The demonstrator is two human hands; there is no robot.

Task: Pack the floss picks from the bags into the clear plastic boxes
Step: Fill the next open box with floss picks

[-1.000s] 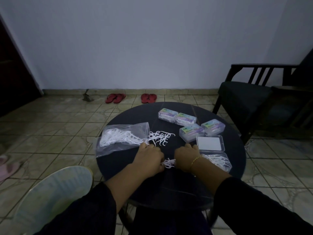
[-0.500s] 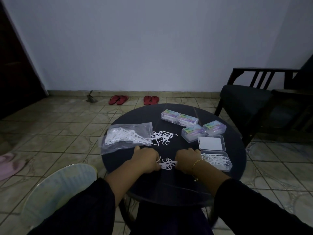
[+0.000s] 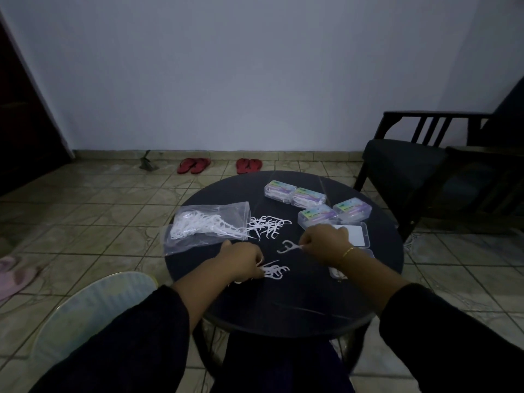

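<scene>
Four closed boxes (image 3: 317,204) sit at the far side of the round dark table (image 3: 297,302). Each one is clear plastic with round corners and a label in green and purple on top. The words on the labels are too small to read.

The right hand (image 3: 326,242) is curled and pinches one white floss pick (image 3: 287,246) by its thin end. The pick lies almost flat, long way left to right, and its forked head points to the left. Just behind this hand lies a flat clear lid (image 3: 358,235) with a white card in it. An open box (image 3: 337,272) with picks in it peeks out from under the right arm.

The left hand (image 3: 242,260) is curled too and holds a small bunch of picks (image 3: 273,270) down on the table. Their heads point right.

A soft, crinkly clear bag (image 3: 204,226) lies on the left of the table. Its open end faces right, and loose picks (image 3: 268,226) spill out there in a messy heap.
</scene>
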